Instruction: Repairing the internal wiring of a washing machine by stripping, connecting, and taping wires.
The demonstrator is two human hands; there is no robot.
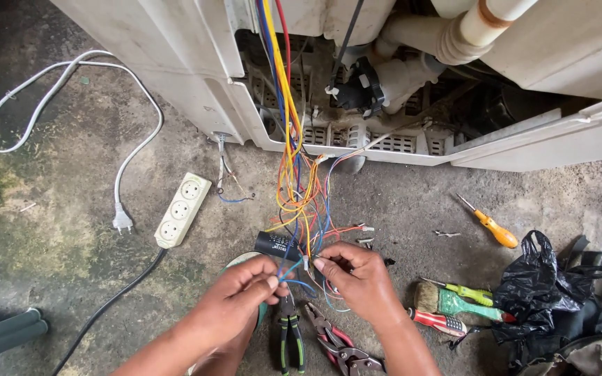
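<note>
Concrete floor (71, 230), open at left beyond the white power strip (182, 209); the opened appliance base (357, 150) bounds the far edge, and pliers (290, 341), brush (447, 301) and screwdrivers crowd the near right. Left hand (235, 296) pinches a blue wire (291, 268); right hand (357, 278) pinches the wire bundle (301, 188) just beside it, over a black capacitor (276, 245).
</note>
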